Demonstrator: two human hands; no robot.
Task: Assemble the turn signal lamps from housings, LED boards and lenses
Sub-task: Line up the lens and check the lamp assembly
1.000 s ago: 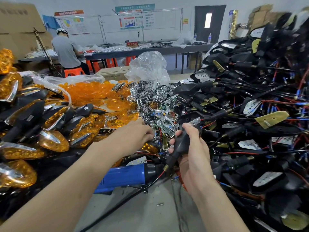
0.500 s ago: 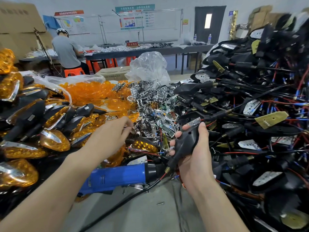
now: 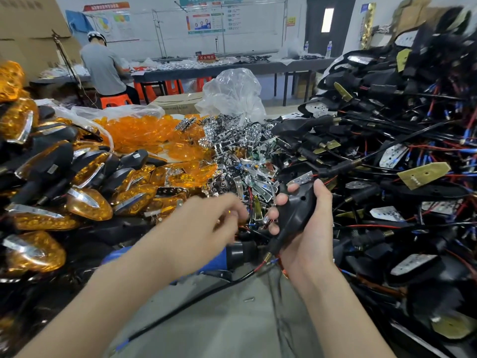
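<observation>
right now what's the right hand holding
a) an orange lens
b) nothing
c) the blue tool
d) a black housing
D: the right hand has its fingers and thumb curled round a black housing.

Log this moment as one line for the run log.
right hand: grips black housing | left hand: blurred, by silver parts pile, grasp unclear | blue tool: lying under hands

left hand (image 3: 204, 223) blurred, blue tool (image 3: 240, 252) half hidden
</observation>
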